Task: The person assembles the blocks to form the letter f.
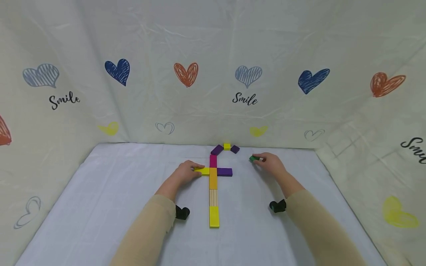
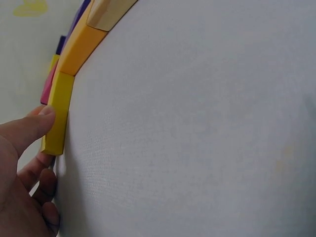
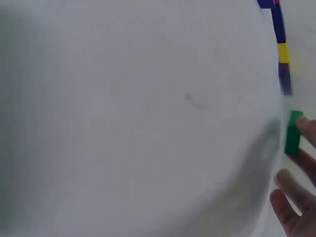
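My left hand (image 1: 185,173) pinches the outer end of a yellow block (image 1: 205,171), its thumb on one side and fingers on the other. The block's inner end meets an orange block (image 1: 213,178). A purple block (image 1: 225,172) lies on the orange block's other side. In my right hand (image 1: 271,164) a small green block (image 1: 253,158) is pinched between thumb and fingers, just right of a short purple block (image 1: 235,149). The right wrist view shows the green block (image 3: 293,133) over the white cloth, apart from the row.
A magenta block (image 1: 213,161), a slanted purple block (image 1: 217,149) and a small yellow block (image 1: 227,146) curve away at the far end. Nearer lie a pale wooden block (image 1: 213,197) and a long yellow block (image 1: 214,217). Heart-printed cloth (image 1: 213,111) hangs behind the table.
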`<state>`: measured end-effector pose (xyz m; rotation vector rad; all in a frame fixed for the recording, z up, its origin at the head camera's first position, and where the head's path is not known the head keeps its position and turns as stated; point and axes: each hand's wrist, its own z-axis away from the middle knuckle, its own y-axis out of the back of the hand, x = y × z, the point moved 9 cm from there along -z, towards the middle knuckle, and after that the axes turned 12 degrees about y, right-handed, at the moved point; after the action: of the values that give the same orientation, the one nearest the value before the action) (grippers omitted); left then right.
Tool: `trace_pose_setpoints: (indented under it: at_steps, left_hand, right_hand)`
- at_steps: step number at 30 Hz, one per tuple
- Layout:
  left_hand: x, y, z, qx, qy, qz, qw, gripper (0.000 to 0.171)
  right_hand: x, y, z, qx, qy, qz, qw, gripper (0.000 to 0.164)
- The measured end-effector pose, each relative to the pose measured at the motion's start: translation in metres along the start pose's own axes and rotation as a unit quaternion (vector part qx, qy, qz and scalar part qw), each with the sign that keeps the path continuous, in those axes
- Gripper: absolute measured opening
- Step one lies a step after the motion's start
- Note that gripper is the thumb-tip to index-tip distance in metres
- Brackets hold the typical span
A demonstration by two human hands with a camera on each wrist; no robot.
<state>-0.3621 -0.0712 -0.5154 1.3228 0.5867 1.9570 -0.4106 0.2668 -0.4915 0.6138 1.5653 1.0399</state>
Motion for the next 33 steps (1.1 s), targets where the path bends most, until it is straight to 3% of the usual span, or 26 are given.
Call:
trace_pose_setpoints:
  at_steps: [9, 17, 20, 28, 33]
  left_hand:
    - [0.001, 0.0, -0.001, 0.001, 0.004, 0.007, 1.0, 0.032]
    - [0.002, -0.001, -0.002, -0.002, 0.002, 0.009, 1.0, 0.032]
    - [0.002, -0.001, -0.002, -0.002, 0.002, 0.006, 1.0, 0.032]
    - [0.0, -0.002, -0.003, -0.003, 0.004, 0.005, 1.0, 0.033]
    - [0.001, 0.0, -0.001, -0.001, 0.002, 0.005, 1.0, 0.033]
  right_hand:
    - [-0.027, -0.014, -0.021, 0.031, 0.018, -0.011, 0.999, 0.038]
    - [-0.038, -0.021, -0.026, 0.043, 0.005, 0.006, 0.999, 0.041]
    - [-0.037, -0.022, -0.028, 0.045, -0.002, 0.0, 0.999, 0.044]
    - [-0.023, -0.029, -0.034, 0.024, -0.019, -0.093, 0.995, 0.053]
    - [-0.022, -0.031, -0.036, 0.009, -0.016, -0.096, 0.995, 0.051]
